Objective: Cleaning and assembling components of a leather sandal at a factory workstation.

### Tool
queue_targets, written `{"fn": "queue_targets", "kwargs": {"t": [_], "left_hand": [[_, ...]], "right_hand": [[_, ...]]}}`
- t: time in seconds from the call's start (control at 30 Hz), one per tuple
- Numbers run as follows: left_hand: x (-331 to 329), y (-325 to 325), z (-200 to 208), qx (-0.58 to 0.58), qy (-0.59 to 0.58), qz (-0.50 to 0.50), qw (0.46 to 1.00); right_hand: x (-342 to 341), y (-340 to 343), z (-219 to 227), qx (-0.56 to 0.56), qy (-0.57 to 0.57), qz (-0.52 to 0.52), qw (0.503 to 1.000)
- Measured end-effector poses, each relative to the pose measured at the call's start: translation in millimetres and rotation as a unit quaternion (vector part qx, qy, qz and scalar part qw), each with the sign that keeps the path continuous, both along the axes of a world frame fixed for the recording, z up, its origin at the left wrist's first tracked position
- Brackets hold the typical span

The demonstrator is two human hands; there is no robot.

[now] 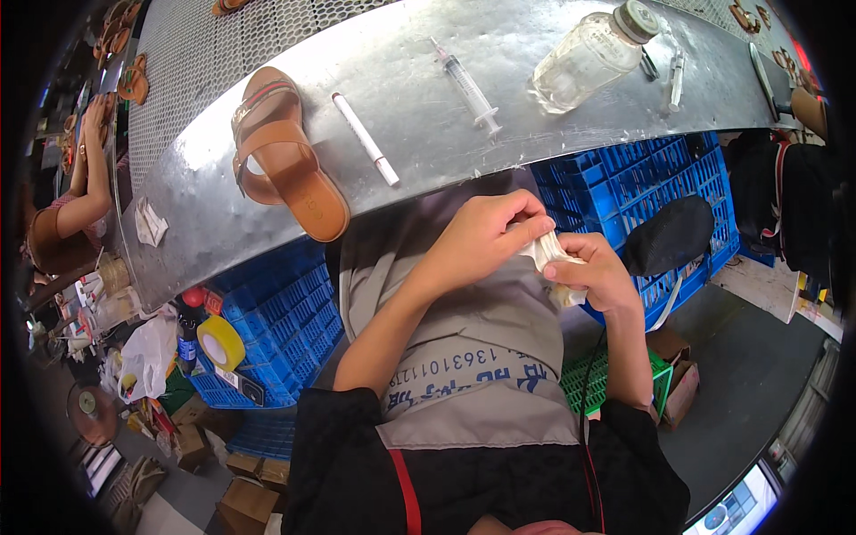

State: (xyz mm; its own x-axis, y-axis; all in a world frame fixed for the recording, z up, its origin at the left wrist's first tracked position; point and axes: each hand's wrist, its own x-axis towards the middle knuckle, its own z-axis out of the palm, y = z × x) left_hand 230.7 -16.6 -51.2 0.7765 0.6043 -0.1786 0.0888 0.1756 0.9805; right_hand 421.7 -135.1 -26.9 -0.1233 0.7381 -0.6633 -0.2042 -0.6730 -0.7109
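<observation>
Over my lap, in front of the grey apron (473, 392), both hands grip one crumpled off-white cloth (546, 250). My left hand (490, 236) pinches its upper part between thumb and fingers. Closed round the lower end is my right hand (593, 272), with a bit of cloth sticking out below. On the metal table beyond lies a brown sandal (290, 152) with wide straps. To its right are a white pen-like marker (366, 140), a syringe (465, 87) and a clear jar (593, 55) with a grey lid, tilted in view.
A second syringe (676, 80) lies right of the jar. Blue crates (285, 330) stand under the table on both sides, one holding yellow tape (220, 343). A white scrap (150, 221) sits at the table's left end. Another person's arm (89, 169) shows at far left.
</observation>
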Motion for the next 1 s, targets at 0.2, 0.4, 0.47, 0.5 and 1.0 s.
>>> {"fn": "queue_targets", "kwargs": {"t": [0.2, 0.4, 0.47, 0.5, 1.0], "left_hand": [[1, 2, 2, -0.056, 0.017, -0.008, 0.998], [0, 3, 1, -0.086, 0.013, 0.001, 0.996], [0, 2, -9, -0.077, 0.003, 0.01, 0.997], [0, 1, -13, -0.067, -0.006, 0.018, 0.998], [0, 0, -20, -0.124, -0.052, 0.023, 0.991]], "right_hand": [[-1, 1, -9, 0.083, -0.094, 0.051, 0.991], [-23, 7, -9, 0.196, -0.187, -0.047, 0.961], [-25, 8, -4, 0.168, -0.179, -0.078, 0.966], [-25, 8, -4, 0.168, -0.179, -0.077, 0.966], [-30, 15, -3, 0.382, -0.464, -0.018, 0.799]]}}
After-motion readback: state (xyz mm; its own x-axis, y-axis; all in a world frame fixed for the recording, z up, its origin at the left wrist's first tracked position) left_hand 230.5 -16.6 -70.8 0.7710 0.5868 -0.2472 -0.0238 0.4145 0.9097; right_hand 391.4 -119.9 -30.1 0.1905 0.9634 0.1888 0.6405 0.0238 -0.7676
